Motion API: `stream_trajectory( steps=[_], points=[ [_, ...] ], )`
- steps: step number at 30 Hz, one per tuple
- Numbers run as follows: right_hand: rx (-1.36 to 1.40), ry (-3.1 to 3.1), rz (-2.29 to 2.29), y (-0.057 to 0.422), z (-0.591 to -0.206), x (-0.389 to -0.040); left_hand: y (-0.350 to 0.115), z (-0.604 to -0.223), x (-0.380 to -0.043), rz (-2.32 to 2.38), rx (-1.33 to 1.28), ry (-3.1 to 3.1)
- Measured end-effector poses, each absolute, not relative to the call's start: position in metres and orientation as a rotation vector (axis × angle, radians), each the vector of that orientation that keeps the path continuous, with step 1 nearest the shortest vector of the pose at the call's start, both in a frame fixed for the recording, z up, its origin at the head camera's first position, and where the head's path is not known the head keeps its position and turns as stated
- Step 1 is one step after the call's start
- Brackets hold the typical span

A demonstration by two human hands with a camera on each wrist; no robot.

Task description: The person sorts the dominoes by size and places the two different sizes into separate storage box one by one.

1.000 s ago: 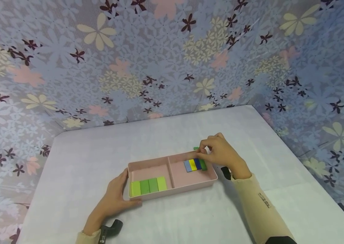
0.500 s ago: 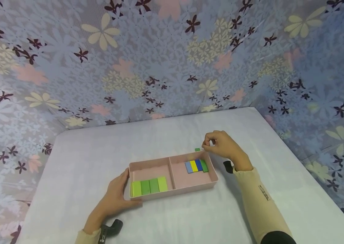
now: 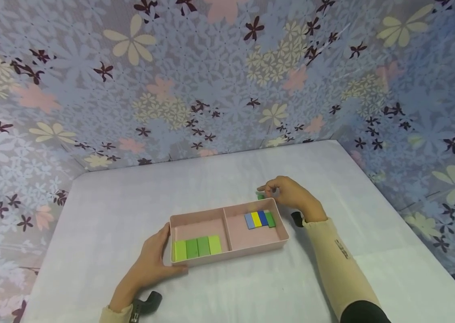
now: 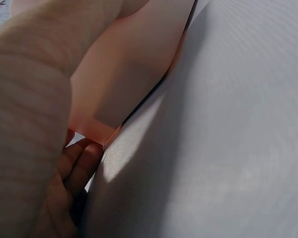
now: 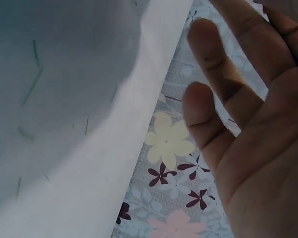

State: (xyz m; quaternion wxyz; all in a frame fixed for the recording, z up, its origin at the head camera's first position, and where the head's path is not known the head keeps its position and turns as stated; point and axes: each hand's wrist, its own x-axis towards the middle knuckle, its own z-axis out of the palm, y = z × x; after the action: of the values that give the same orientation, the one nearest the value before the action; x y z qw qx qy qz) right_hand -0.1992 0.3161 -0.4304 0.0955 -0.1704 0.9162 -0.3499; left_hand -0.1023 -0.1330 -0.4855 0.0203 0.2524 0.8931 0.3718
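Note:
A pink two-compartment box [image 3: 229,255] lies on the white table. My left hand [image 3: 152,255] holds its left end, thumb along the front wall and fingers at the left side; the left wrist view shows those fingers [image 4: 84,161] at the box's edge. In the left compartment lime and green tiles [image 3: 197,246] form a row. A light blue tile [image 3: 249,220], a yellow tile [image 3: 256,219], a dark blue tile [image 3: 263,218] and a green tile [image 3: 270,220] sit side by side in the right compartment. Behind the far wall, another green piece [image 3: 260,196] lies partly hidden, under my right hand's [image 3: 289,194] extended index finger.
The white table [image 3: 130,193] runs back to a flowered cloth wall [image 3: 219,89], with more flowered cloth on both sides. Thin green and brown marks [image 5: 35,54] show on the white surface in the right wrist view. A dark wrist camera [image 3: 152,302] sits on each arm.
My right hand has left the box's far right corner, drawn back, then come left over the green piece behind it. Its pinched fingers have spread. The left hand stays on the box.

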Motion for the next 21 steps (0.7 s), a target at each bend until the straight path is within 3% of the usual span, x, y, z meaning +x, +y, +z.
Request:
stream_trajectory(
  steps=[21],
  points=[
    [-0.592, 2.688, -0.962, 0.3119, -0.4386, -0.202, -0.1325, -0.4862, -0.1024, 1.157, 0.761, 2.757]
  ],
)
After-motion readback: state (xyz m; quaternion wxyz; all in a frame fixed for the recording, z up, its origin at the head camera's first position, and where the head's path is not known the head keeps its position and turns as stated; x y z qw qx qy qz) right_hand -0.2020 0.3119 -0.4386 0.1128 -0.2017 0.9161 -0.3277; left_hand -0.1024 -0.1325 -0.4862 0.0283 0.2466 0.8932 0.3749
